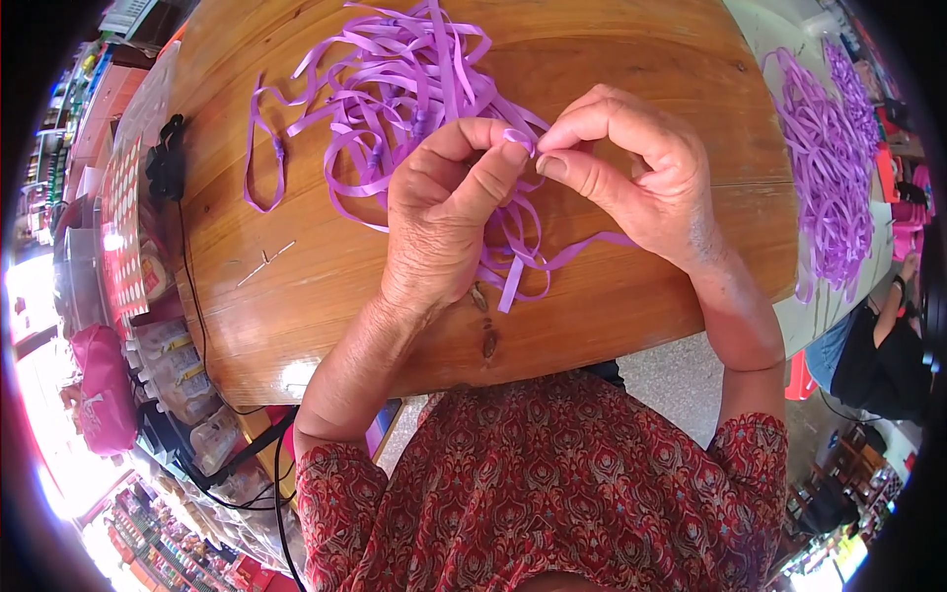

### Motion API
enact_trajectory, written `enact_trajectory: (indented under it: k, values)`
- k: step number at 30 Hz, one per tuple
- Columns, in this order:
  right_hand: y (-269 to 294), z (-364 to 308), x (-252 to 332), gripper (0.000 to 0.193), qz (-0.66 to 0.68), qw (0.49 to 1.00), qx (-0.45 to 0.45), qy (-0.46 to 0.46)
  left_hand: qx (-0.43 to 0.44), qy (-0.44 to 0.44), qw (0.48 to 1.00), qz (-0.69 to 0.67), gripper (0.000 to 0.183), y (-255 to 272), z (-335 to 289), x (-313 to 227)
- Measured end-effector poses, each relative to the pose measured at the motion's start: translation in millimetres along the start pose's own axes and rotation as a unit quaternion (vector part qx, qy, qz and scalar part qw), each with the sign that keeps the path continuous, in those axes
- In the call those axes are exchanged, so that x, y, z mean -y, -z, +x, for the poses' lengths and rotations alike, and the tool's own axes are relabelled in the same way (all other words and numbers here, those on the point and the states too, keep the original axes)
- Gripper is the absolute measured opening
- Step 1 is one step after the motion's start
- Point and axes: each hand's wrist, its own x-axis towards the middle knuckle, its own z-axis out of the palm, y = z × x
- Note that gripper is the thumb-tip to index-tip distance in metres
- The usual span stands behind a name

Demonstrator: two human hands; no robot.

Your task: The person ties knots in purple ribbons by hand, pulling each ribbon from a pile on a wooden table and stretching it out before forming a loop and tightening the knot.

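Note:
Between my two hands, above the wooden table [592,306], a piece of purple ribbon [518,136] is pinched. My left hand [449,202] grips it between thumb and forefinger, with the other fingers curled in. Close beside it, the thumb and forefinger of my right hand [636,173] pinch at the same spot; the exact bit they hold is small and partly hidden. Behind and below my hands lies a loose tangle of purple ribbon [395,84] with knots along it. One ribbon end [511,284] hangs over the wood under my hands.
A thin metal tool [266,263] lies on the table's left. A black cable [185,257] runs down that edge. More purple ribbon [824,183] is heaped on a pale surface at the right. A pink bag [102,390] stands at the left; another person [878,345] sits at the right.

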Motion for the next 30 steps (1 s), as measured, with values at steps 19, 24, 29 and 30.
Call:
enact_trajectory:
  k: [19, 24, 29, 30]
  values:
    - [-3.1, -5.8, 4.4, 0.007, 0.172, 0.968, -0.004, -0.183, -0.017, -0.033, 0.999, 0.021, 0.004, -8.5, -2.2, 0.9]
    - [-6.6, -6.7, 3.6, 0.007, 0.17, 0.963, -0.023, -0.21, -0.016, -0.031, 0.996, 0.088, 0.003, -5.0, -3.3, -0.9]
    - [-8.2, -2.2, -5.6, 0.014, -0.112, 0.993, -0.025, 0.038, -0.043, 0.032, 0.993, 0.102, 0.004, -3.1, -3.4, -2.4]
    - [-6.9, -0.8, -7.4, 0.014, -0.111, 0.993, -0.025, 0.038, -0.04, 0.049, 0.994, 0.095, 0.005, -1.7, -2.6, -1.9]
